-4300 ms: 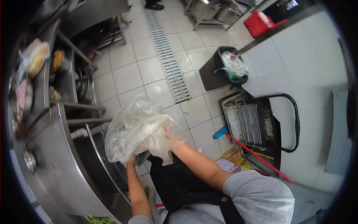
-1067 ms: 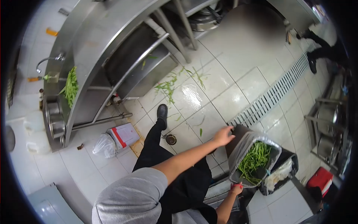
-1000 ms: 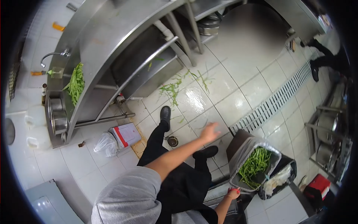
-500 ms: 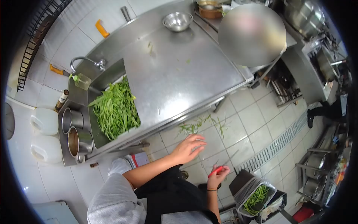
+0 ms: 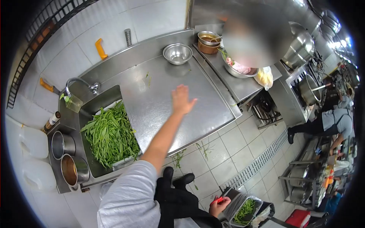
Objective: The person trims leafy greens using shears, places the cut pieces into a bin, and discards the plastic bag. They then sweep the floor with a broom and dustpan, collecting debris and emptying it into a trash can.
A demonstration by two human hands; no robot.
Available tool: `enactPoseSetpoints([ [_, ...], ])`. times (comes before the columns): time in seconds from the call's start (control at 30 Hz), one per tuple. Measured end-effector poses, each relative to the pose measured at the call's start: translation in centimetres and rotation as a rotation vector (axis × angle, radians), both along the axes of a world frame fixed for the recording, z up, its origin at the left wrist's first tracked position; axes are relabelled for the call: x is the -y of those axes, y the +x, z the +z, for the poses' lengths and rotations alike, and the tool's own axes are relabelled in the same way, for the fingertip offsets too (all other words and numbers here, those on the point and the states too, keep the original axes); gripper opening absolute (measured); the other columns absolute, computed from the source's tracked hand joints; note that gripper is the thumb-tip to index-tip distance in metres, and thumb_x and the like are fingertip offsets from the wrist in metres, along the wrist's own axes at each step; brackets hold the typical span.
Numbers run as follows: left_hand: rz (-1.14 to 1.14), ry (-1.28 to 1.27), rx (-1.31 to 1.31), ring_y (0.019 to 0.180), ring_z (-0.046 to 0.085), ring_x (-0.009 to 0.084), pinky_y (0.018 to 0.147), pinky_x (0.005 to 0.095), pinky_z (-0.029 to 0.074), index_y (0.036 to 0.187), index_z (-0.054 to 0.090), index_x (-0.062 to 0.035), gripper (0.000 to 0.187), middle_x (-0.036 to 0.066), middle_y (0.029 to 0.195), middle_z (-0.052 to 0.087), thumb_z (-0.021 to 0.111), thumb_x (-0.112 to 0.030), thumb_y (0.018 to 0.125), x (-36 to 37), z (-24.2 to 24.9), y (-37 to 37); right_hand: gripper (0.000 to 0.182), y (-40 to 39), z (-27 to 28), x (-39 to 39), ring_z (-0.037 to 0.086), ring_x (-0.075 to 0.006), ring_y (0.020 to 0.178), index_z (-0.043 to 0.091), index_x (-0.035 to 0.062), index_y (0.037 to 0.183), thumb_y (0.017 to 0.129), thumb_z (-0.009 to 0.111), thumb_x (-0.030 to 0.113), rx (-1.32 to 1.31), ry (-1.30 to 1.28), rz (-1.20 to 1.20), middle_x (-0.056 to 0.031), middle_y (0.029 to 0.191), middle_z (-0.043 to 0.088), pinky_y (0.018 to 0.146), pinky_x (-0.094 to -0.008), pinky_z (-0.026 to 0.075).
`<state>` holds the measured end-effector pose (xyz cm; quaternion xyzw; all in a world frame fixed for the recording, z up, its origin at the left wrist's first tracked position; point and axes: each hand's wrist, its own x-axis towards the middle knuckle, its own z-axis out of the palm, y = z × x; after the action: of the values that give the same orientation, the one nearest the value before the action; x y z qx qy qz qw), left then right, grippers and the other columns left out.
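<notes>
My left hand (image 5: 182,100) reaches out over the steel counter (image 5: 167,125), fingers stretched and thumb apart, with nothing in it. A few green scraps (image 5: 148,76) lie on the metal beyond it, and a steel bowl (image 5: 177,54) sits at the back. Down by the bin, my right hand (image 5: 219,207) is closed around a small red-handled knife (image 5: 216,200); its blade barely shows now. Left of the counter, long leafy greens (image 5: 112,135) are heaped in the sink (image 5: 84,119).
A lined bin (image 5: 255,211) with green stalks stands beside my right hand. Green scraps (image 5: 205,149) lie on the tiled floor near a drain grate (image 5: 247,167). Metal pots (image 5: 70,169) flank the sink. A person (image 5: 334,121) works at the far right.
My left hand has moved from above the floor to over the counter, its fingers now stretched. My right hand keeps the red-handled knife low by the bin. The view has shifted upward.
</notes>
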<state>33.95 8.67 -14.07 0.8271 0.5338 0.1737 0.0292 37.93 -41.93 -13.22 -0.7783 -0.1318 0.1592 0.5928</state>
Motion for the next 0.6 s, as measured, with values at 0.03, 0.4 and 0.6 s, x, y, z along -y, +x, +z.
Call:
enactPoseSetpoints([
  [0.03, 0.018, -0.031, -0.020, 0.135, 0.012, 0.0283, 0.107, 0.0490, 0.008, 0.138, 0.019, -0.0008, 0.078, 0.017, 0.144, 0.016, 0.041, -0.053, 0.084, -0.4, 0.0, -3.8, 0.033, 0.9, -0.1, 0.9, 0.037, -0.0066, 0.068, 0.034, 0.0073, 0.093, 0.074, 0.056, -0.009, 0.011, -0.020, -0.028, -0.0006, 0.080, 0.036, 0.060, -0.0195, 0.038],
  [0.4, -0.257, -0.258, 0.067, 0.110, 0.048, 0.0304, 0.093, 0.0400, 0.038, 0.106, 0.060, -0.0111, 0.032, 0.010, 0.113, 0.056, 0.047, -0.033, 0.086, -8.8, 8.5, -13.4, 0.028, 5.2, 0.3, -7.3, 0.035, -0.0103, 0.056, 0.040, 0.0046, 0.085, 0.071, 0.064, -0.002, 0.288, -0.173, 0.300, -0.0005, 0.064, 0.039, 0.054, -0.0243, 0.035],
  [0.6, 0.102, 0.023, 0.171, 0.118, 0.042, 0.0306, 0.097, 0.0431, 0.033, 0.113, 0.056, -0.0102, 0.033, 0.012, 0.123, 0.050, 0.041, -0.028, 0.090, -21.1, -1.1, -18.0, 0.032, 2.8, -3.5, -5.7, 0.035, -0.0059, 0.057, 0.037, 0.0062, 0.088, 0.072, 0.062, -0.005, 0.097, -0.197, 0.132, 0.0037, 0.065, 0.036, 0.052, -0.0195, 0.033],
])
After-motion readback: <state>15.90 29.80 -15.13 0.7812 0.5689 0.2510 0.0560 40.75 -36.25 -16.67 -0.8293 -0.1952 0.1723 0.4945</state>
